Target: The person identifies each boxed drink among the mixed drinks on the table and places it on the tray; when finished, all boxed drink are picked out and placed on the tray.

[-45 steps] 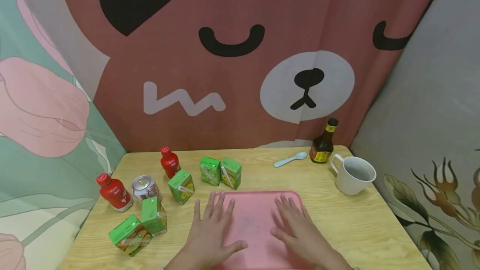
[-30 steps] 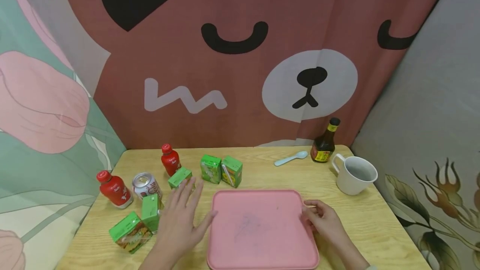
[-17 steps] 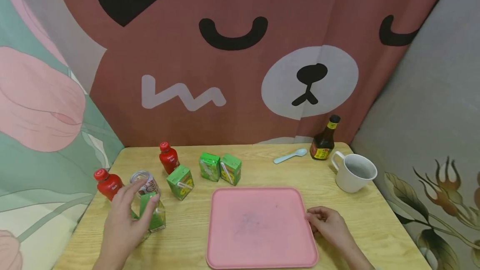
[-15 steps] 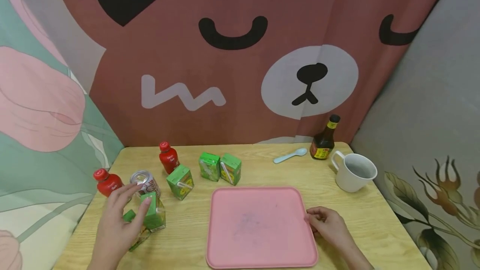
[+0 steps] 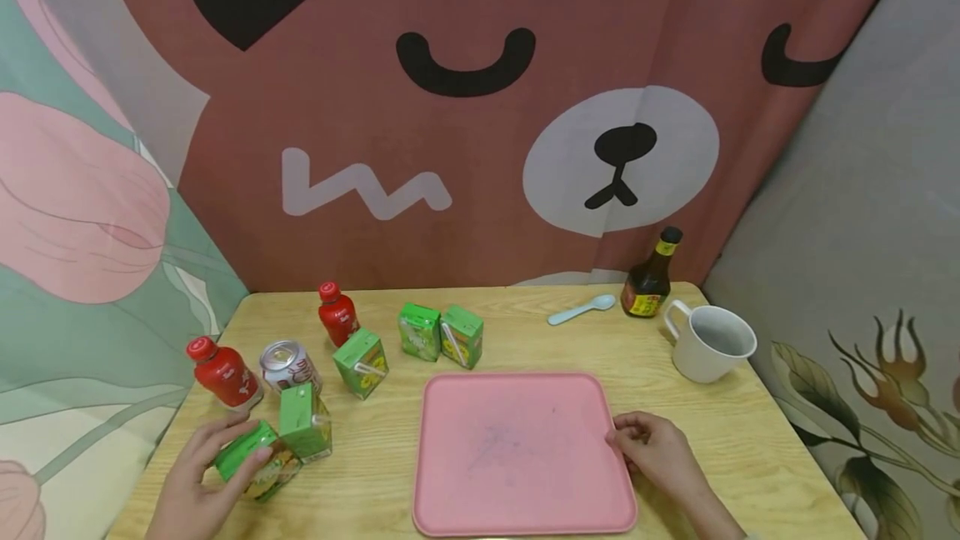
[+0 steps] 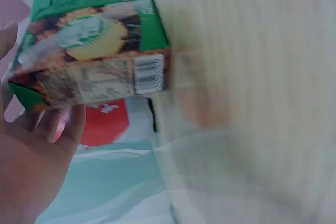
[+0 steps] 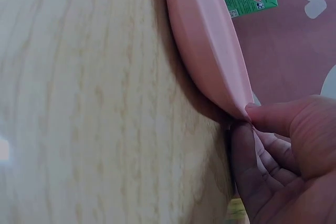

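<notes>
At the front left of the table, the left hand (image 5: 197, 477) has its thumb and fingers around a green-topped drink carton (image 5: 258, 461) with brown and yellow pictures. The left wrist view shows that carton (image 6: 100, 51) with the fingers of the hand (image 6: 31, 166) behind and below it. The right hand (image 5: 663, 452) pinches the right rim of the pink tray (image 5: 525, 457). Thumb and index finger of this hand (image 7: 289, 156) meet at the edge of the tray (image 7: 210, 45) in the right wrist view.
Another green carton (image 5: 305, 422) stands right beside the held one, with a can (image 5: 288, 367) and a red bottle (image 5: 225, 373) behind. Farther back are several cartons and a second red bottle (image 5: 338, 315). A spoon (image 5: 581, 310), sauce bottle (image 5: 647, 277) and white mug (image 5: 705, 344) lie or stand right.
From above the tray, the left hand has moved left and down onto the front-left carton. The right hand has moved to the tray's right rim and pinches it.
</notes>
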`<act>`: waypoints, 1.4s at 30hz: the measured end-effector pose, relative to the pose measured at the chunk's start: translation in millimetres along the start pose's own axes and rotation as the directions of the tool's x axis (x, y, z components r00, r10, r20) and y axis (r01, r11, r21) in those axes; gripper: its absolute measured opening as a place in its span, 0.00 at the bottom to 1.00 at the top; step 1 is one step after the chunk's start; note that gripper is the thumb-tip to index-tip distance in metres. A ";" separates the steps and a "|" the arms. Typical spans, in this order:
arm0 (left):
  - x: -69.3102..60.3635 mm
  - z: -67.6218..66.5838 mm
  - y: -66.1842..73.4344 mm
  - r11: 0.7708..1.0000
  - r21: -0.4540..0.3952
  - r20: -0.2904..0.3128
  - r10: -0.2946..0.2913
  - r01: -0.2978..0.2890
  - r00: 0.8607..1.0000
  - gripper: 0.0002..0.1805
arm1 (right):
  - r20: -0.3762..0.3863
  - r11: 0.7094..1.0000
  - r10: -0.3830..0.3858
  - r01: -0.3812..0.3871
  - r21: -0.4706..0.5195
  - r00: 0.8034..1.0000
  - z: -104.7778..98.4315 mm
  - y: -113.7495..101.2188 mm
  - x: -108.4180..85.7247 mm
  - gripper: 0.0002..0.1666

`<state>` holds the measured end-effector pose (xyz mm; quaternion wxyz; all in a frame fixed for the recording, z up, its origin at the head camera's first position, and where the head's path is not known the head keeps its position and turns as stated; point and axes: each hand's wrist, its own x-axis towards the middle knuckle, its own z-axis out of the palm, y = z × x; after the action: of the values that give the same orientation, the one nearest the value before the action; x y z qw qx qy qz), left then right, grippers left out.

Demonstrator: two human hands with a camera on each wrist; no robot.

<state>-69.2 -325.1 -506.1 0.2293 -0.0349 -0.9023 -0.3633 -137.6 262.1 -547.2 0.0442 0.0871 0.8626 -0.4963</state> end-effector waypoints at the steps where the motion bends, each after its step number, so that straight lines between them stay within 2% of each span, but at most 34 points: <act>1: -1.2 -0.2 -1.0 1.000 -0.006 0.013 -0.014 0.014 1.000 0.22 | 0.000 1.000 0.002 -0.002 0.000 1.000 0.0 0.1 -0.2 0.14; 3: -3.3 -0.4 -2.7 0.999 -0.025 0.040 -0.035 0.036 0.999 0.23 | 0.002 1.000 0.005 -0.005 -0.003 1.000 0.0 0.7 -0.3 0.14; 6: -5.6 -0.9 -5.6 0.998 -0.048 0.073 -0.039 0.043 0.997 0.26 | 0.005 1.000 0.006 -0.006 0.002 1.000 0.2 1.0 -0.7 0.14; 8: -5.9 -0.7 -6.8 0.998 -0.057 0.075 -0.028 0.033 0.997 0.27 | 0.005 1.000 0.006 -0.006 0.003 1.000 0.5 1.5 -0.8 0.14; 15: -2.0 0.7 -6.7 0.999 -0.022 0.005 0.027 -0.027 1.000 0.27 | -0.006 1.000 0.000 0.000 -0.009 1.000 1.5 3.6 -1.4 0.14; 20: -0.5 -5.9 -8.6 0.998 -0.026 -0.029 0.052 -0.053 0.998 0.26 | -0.002 1.000 -0.020 0.020 -0.005 1.000 3.0 4.3 -1.4 0.13; 23: 2.9 -17.4 -0.6 0.993 -0.041 -0.057 0.107 -0.110 0.993 0.27 | 0.002 1.000 -0.026 0.026 -0.001 1.000 3.2 3.7 -1.5 0.13; 27: 13.2 -36.9 25.6 0.978 -0.041 -0.064 0.200 -0.203 0.978 0.28 | -0.001 1.000 -0.026 0.026 -0.017 1.000 2.4 2.2 -1.5 0.13; 31: 24.4 -47.5 56.8 0.951 -0.073 -0.055 0.296 -0.300 0.954 0.31 | -0.008 0.999 -0.023 0.023 -0.040 1.000 1.4 0.6 -1.0 0.13; 35: 35.7 -47.3 85.6 0.899 -0.151 -0.040 0.410 -0.412 0.911 0.29 | -0.005 0.998 -0.040 0.040 -0.049 0.999 1.1 -0.1 -0.3 0.14; 39: 52.7 -35.2 113.7 0.812 -0.263 -0.031 0.533 -0.521 0.846 0.21 | -0.012 0.997 -0.053 0.052 -0.050 0.999 0.9 1.0 -0.2 0.14; 42: 68.2 -18.5 128.2 0.733 -0.343 -0.018 0.621 -0.588 0.784 0.17 | -0.014 0.996 -0.058 0.057 -0.063 0.998 1.4 2.0 0.0 0.14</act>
<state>-93.5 -250.6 -382.4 0.2811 -0.3819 -0.7778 -0.4125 -137.2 261.9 -549.6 0.0255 0.0647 0.8802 -0.4695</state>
